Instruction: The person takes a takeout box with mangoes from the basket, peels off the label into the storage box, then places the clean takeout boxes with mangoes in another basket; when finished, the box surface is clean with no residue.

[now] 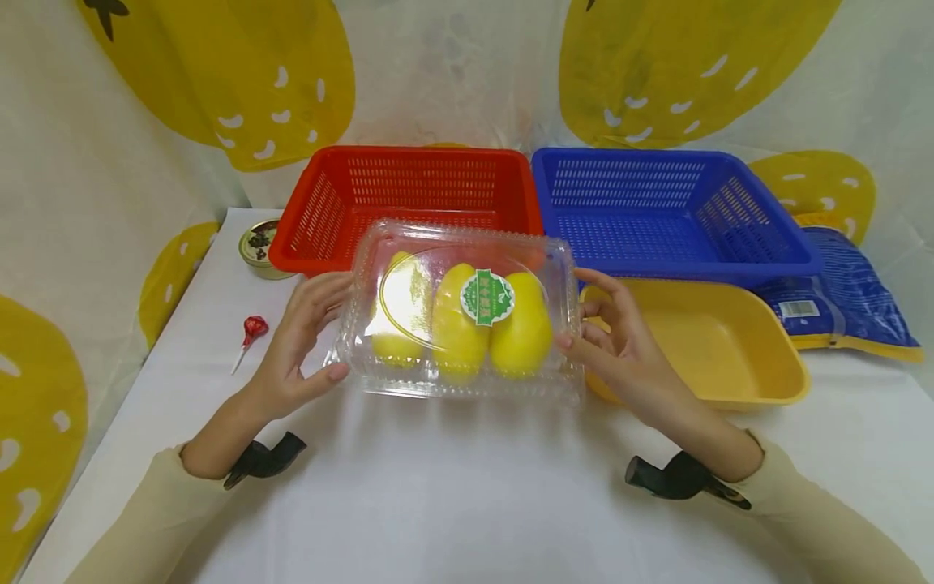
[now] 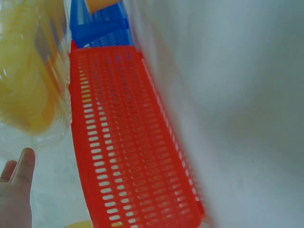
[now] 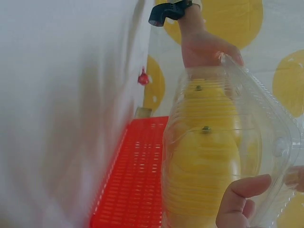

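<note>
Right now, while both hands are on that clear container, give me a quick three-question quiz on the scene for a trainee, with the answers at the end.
1. Count: how many yellow fruits show inside the clear container in the head view?
2. True or false: the lollipop lies nearer the left hand than the right hand.
3. Fill the gap: from where the person sits, the red basket stands just left of the ____.

Key:
1. Three
2. True
3. Blue basket
</note>
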Demonstrator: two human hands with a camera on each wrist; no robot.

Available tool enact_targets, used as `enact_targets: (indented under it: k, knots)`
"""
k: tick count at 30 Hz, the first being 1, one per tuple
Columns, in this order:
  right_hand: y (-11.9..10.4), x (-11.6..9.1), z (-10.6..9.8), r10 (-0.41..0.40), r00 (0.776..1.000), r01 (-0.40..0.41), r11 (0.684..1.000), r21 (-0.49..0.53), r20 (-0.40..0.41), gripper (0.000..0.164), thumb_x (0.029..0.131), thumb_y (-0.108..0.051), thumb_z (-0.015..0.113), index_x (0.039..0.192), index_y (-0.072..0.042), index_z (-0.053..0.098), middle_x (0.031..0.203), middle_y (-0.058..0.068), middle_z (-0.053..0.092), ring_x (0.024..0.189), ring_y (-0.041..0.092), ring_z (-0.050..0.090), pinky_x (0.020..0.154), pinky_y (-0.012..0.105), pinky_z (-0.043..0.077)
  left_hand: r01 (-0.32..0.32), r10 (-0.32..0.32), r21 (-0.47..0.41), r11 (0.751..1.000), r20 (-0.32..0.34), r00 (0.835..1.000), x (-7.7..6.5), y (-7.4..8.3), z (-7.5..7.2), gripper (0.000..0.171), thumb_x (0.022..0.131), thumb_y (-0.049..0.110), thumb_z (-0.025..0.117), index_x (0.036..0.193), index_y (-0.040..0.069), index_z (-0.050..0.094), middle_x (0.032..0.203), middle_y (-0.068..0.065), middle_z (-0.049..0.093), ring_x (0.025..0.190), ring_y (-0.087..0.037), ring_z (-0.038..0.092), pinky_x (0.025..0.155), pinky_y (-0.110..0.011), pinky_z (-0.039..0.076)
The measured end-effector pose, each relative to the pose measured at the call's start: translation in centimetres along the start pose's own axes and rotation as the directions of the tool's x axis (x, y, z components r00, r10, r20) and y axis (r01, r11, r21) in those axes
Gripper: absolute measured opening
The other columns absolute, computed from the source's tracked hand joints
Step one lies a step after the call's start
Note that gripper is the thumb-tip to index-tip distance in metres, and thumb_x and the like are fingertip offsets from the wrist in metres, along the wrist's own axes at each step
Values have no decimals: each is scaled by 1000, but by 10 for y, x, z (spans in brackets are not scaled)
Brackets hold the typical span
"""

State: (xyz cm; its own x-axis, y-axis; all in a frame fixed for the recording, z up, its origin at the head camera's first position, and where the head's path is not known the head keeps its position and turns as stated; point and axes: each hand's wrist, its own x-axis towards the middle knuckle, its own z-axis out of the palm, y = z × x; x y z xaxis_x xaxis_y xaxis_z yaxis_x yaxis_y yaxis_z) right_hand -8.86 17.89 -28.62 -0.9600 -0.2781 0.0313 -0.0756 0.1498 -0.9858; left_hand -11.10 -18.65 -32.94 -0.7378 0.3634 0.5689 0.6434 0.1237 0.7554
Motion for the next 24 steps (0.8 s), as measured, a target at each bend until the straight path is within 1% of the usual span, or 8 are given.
enact_targets:
  k: [3, 7, 9, 11, 14, 17, 22, 24]
  knots:
    - [3, -2, 0, 7, 1000, -7, 1000, 12, 5, 68, 96, -2, 56, 150, -24, 21, 122, 15, 36, 103, 14, 59, 85, 19, 53, 6, -8, 44, 999, 38, 999, -4, -3, -2, 77, 76, 12, 69, 144, -6, 38, 147, -12, 34, 135, -28, 33, 111, -25, 35]
    - [9, -6, 0, 18, 1000, -18, 999, 32, 12, 69, 95, 0, 57, 149, -24, 22, 121, 15, 35, 101, 13, 58, 82, 17, 54, 37, -44, 85, 996, 87, 995, -6, -6, -4, 84, 70, 9, 71, 148, 1, 38, 147, -10, 35, 136, -26, 32, 111, -25, 35]
    - [13, -8, -1, 18, 1000, -19, 999, 47, 19, 69, 95, 1, 56, 149, -24, 22, 121, 16, 35, 100, 13, 59, 80, 18, 54, 34, -43, 92, 995, 101, 994, -7, -7, -4, 87, 68, 7, 73, 147, 2, 39, 145, -11, 37, 134, -25, 36, 110, -24, 36]
    - [16, -10, -1, 16, 999, -17, 998, 56, 27, 68, 95, 1, 57, 149, -24, 23, 120, 15, 35, 99, 12, 59, 79, 18, 54, 31, -40, 79, 996, 109, 993, -8, -9, -5, 87, 65, 5, 75, 146, 1, 41, 142, -10, 39, 132, -23, 39, 108, -24, 38]
    - [23, -12, -2, -1, 999, -2, 998, 65, 46, 68, 95, 1, 56, 149, -24, 23, 120, 15, 34, 98, 11, 59, 80, 18, 54, 19, -25, 48, 999, 118, 993, -8, -12, -6, 87, 64, 4, 80, 142, -4, 43, 137, -13, 42, 128, -22, 44, 107, -25, 40]
    - [29, -11, -3, -38, 997, 33, 996, 81, 65, 67, 94, 3, 55, 149, -23, 26, 118, 16, 35, 94, 10, 60, 80, 18, 54, 37, -38, 13, 999, 133, 990, -8, -13, -6, 88, 61, 0, 82, 141, -7, 43, 135, -13, 42, 127, -19, 47, 107, -28, 41]
    - [35, -9, 0, -65, 995, 59, 995, 86, 79, 66, 93, 6, 54, 148, -23, 31, 116, 17, 35, 90, 12, 61, 79, 17, 54, 50, -46, -19, 999, 160, 986, -11, -17, -8, 89, 66, 5, 86, 142, -7, 41, 135, -14, 40, 126, -16, 49, 107, -26, 41]
    - [36, -8, 1, -65, 994, 59, 995, 76, 83, 66, 93, 6, 55, 148, -21, 30, 116, 17, 35, 91, 11, 60, 79, 17, 53, 42, -36, -36, 998, 164, 986, -13, -20, -8, 89, 68, 7, 87, 142, -7, 40, 136, -14, 40, 127, -16, 49, 107, -25, 41]
